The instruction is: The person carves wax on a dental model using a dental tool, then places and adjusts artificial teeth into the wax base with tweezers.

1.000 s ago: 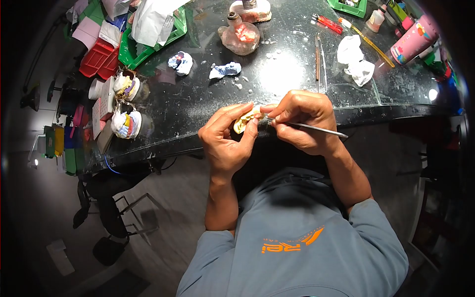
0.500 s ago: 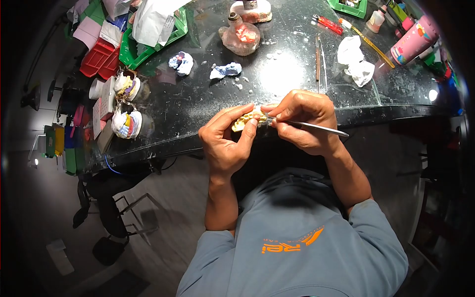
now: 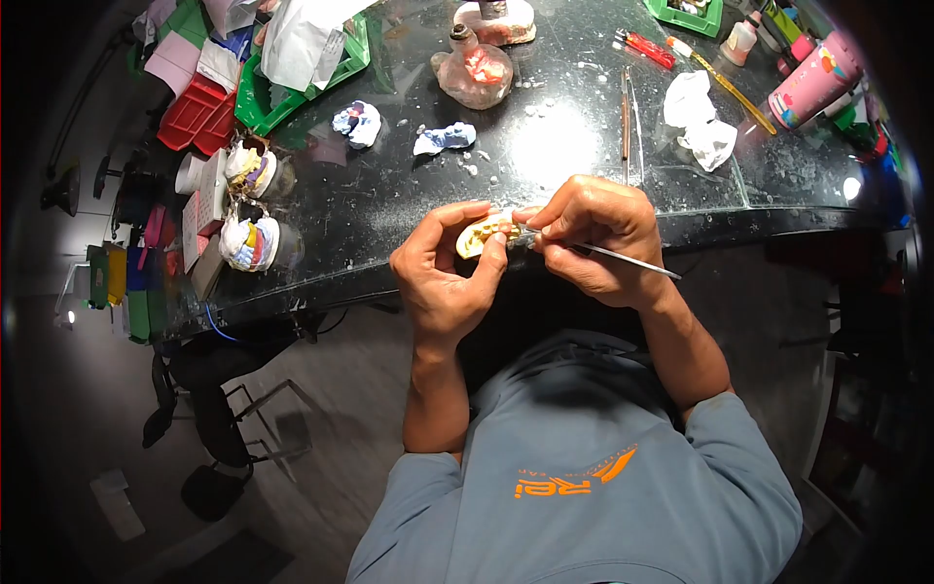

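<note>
A yellowish dental model point(image 3: 474, 239) is held near the front edge of the bench. My left hand point(image 3: 443, 273) is closed on it, with the thumb pressing the near side and the fingers round the far side. Between the thumb and fingers of my right hand point(image 3: 603, 238) is a thin metal carving tool point(image 3: 637, 261). Its handle points down to the right, and its working end meets the right side of the model, where my fingertips partly hide it.
On the black bench point(image 3: 389, 204) lie blue-white putty lumps point(image 3: 446, 138), a glass flask point(image 3: 474, 76), crumpled white tissue point(image 3: 700, 119) and slim tools point(image 3: 625, 117). Mounted dental casts point(image 3: 250, 241) stand at the left. A green tray point(image 3: 255, 107) and a pink bottle point(image 3: 815, 78) stand farther back.
The dental model has turned a little in my left hand and shows more of its pale rim. The carving tool's handle has shifted slightly in my right hand, its end now a bit lower.
</note>
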The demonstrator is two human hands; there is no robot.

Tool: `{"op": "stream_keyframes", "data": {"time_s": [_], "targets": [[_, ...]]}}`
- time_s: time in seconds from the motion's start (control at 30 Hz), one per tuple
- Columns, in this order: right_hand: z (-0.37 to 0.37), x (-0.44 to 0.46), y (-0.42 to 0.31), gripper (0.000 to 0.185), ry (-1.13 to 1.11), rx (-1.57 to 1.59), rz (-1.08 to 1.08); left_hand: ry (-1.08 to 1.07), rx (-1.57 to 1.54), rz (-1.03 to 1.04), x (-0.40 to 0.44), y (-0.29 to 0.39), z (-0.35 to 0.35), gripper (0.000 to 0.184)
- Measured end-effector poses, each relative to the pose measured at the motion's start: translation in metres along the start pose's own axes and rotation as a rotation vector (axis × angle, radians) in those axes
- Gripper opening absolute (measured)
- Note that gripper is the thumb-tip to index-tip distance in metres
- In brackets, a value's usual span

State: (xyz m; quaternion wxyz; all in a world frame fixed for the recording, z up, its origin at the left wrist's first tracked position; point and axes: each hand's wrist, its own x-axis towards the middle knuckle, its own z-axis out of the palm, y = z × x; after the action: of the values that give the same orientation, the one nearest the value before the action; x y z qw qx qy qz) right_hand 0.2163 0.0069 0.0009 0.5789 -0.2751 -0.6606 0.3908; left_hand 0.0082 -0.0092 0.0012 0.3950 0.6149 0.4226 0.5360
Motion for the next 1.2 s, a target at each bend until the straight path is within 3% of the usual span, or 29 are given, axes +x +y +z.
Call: {"op": "stream_keyframes", "data": {"time_s": [0.43, 0.83, 0.93, 1.03, 1.2], "targets": [[-0.0009, 0.0028, 0.0023, 0.014, -0.034, -0.064, -0.093, -0.009, -0.047, -0.013, 0.0006, 0.0037, 0.0011, 0.025], [-0.0025, 0.0012, 0.0019, 0.012, -0.036, -0.076, -0.042, 0.038, -0.061, 0.012, 0.0016, 0.0023, 0.0039, 0.02], [-0.006, -0.0007, -0.0054, 0.015, -0.096, -0.037, 0.079, 0.045, -0.096, 0.024, 0.0013, -0.0005, 0.0046, 0.021], [0.0013, -0.0014, -0.0012, 0.009, 0.023, 0.052, 0.064, 0.044, -0.084, 0.023, 0.0011, -0.0005, 0.0043, 0.021], [-0.004, -0.002, -0.0034, 0.013, -0.055, -0.018, 0.064, 0.039, -0.076, 0.02, 0.0011, -0.0002, 0.004, 0.02]]}}
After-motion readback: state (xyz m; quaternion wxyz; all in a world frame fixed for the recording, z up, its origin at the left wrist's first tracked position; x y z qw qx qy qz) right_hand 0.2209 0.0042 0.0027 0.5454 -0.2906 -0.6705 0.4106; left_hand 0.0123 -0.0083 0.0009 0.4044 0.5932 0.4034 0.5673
